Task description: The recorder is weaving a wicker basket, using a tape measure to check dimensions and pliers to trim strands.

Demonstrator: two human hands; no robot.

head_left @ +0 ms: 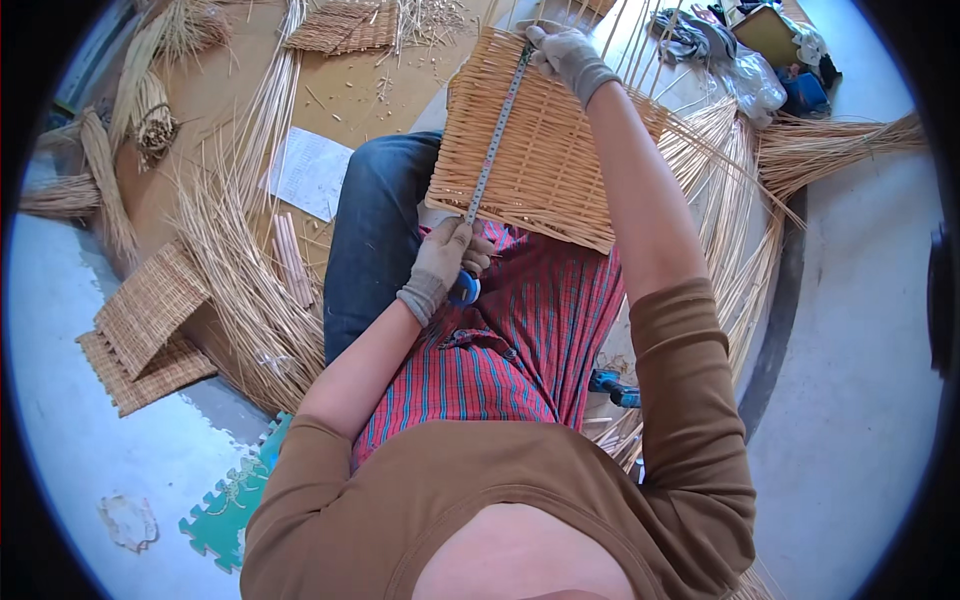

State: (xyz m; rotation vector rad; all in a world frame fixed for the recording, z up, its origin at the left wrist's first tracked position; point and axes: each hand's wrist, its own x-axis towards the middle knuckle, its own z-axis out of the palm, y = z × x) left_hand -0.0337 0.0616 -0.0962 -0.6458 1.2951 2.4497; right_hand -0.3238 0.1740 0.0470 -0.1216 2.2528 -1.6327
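Observation:
A woven wicker panel [545, 140] leans over my lap, with long bare stakes sticking out past its far edge. Across its left part runs the pale blade of a tape measure [497, 135], stretched from the near edge to the far edge. My left hand [450, 252], in a grey glove, is closed round the blue tape case at the near edge. At the far edge my gloved right hand [567, 55] pinches the other end of the blade against the weave. Its fingertips partly hide the blade's tip.
Loose bundles of reeds [250, 290] lie to the left, and more reeds [715, 170] spread to the right. Finished woven mats [150, 320] rest at the left. A paper sheet [306, 172] lies beside my knee. A plastic bag [750, 85] and cloths sit at the far right.

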